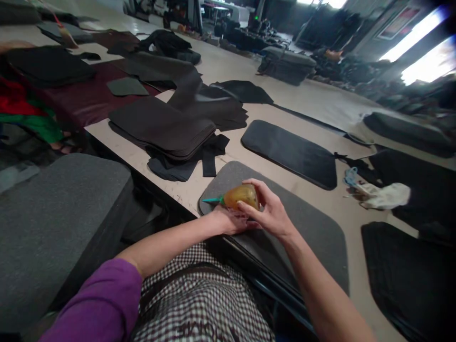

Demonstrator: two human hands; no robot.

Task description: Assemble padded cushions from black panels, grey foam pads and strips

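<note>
A squeeze bottle (pixel 243 196) of amber liquid, probably glue, lies on its side in the air with its thin teal nozzle pointing left. My right hand (pixel 272 211) wraps its fingers and thumb around the bottle's base. Just below it, my left hand (pixel 233 222) rests close to the near edge of a grey rounded panel (pixel 313 232). The bottle and my right hand partly cover the left fingers, so their grip is hidden. The grey panel lies flat under both hands at the table's front edge.
A black rounded panel (pixel 290 152) lies beyond the grey one. Stacked dark sheets (pixel 162 126) are at left, over black strips. A white cloth (pixel 388 195) and black pieces (pixel 406 275) lie right. A tall grey stack (pixel 60 204) stands left of me; a person's green-clad leg (pixel 33 124) shows behind.
</note>
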